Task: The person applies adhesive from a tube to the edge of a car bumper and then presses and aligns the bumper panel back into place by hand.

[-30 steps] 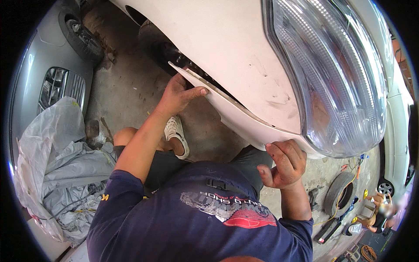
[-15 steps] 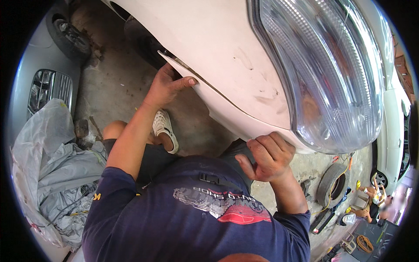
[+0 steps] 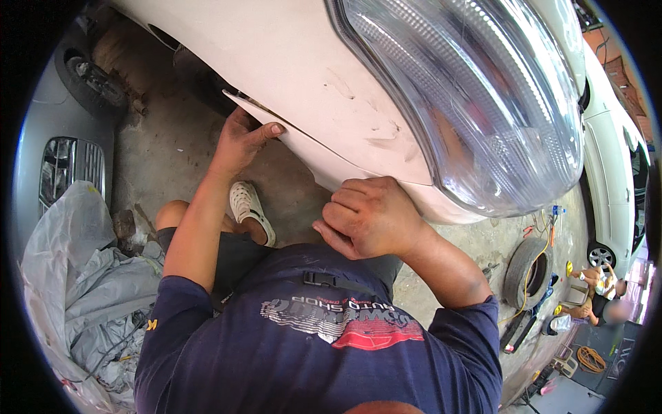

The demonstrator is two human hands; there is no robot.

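Under the white car's front corner, the person crouched on the concrete floor (image 3: 172, 148) with both hands on the loose bumper (image 3: 324, 162), a white panel whose upper edge stood away from the fender (image 3: 276, 62) along a dark seam. The left hand (image 3: 238, 141) reached forward to the panel's free end beside the wheel arch, fingers tucked behind the edge and thumb (image 3: 265, 129) laid along its face, so the grip was clamped on that end, probably to steady it there. The right hand (image 3: 369, 217) lay nearer the body, fingers curled together over the bumper's lower rim just under the headlight (image 3: 469, 103), the knuckles up and the palm hidden, likely bearing on that corner. The big clear lamp bulged over the right hand and crowded the view of the rim. The person's own knee and white shoe (image 3: 252, 210) sat directly below the panel, leaving little room beneath it. To the left lay a crumpled grey cover (image 3: 89, 290) and a silver car (image 3: 62, 159); a spare tyre (image 3: 525, 276), cables and another seated person (image 3: 596, 290) were well apart at the right.
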